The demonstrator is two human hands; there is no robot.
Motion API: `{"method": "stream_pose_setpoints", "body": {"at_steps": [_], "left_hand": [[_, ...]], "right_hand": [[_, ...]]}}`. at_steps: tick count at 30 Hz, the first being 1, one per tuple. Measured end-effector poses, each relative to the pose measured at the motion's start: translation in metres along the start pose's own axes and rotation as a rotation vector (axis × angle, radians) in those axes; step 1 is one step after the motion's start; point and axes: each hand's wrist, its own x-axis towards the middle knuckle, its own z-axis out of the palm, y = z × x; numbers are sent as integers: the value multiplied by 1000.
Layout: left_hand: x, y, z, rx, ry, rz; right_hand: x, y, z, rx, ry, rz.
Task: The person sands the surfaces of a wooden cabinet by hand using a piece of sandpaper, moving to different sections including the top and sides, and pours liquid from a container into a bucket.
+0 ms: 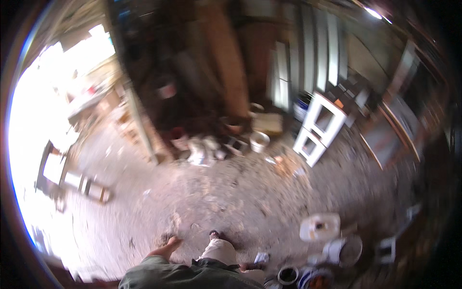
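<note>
My left hand point(173, 241) hangs low in front of my green shirt point(166, 273), blurred by motion. Its fingers are too smeared to show their pose, and no held thing can be made out. Beside it, my leg in pale trousers point(219, 250) ends in a dark shoe or sandal point(214, 234) on the ground. My right hand point(249, 266) is a small dark patch right of that leg. A small whitish crumpled piece point(261, 257) shows right by it; whether the hand grips it I cannot tell.
A white frame point(317, 127) stands ahead, among leaning boards point(322, 48) and a white bucket point(259, 141). At the lower right lie a whitish jug point(319, 227), a tipped bucket point(350, 251) and open cans point(288, 275). A wooden post point(139, 118) rises left; a low bench point(86, 187) stands farther left.
</note>
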Motion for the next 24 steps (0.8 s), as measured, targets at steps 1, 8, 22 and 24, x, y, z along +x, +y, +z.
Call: {"method": "stream_pose_setpoints", "body": {"at_steps": [1, 8, 22, 24], "left_hand": [[-3, 2, 16, -78, 87, 146], [-5, -58, -19, -146, 46, 515], [-59, -198, -87, 2, 450, -142], [-45, -187, -65, -655, 375, -503]], "right_hand": [[1, -35, 1, -44, -12, -33], [25, -222, 174, -318, -302, -191], [68, -458, 547, -827, -763, -408], [56, -481, 598, -972, -774, -403]]}}
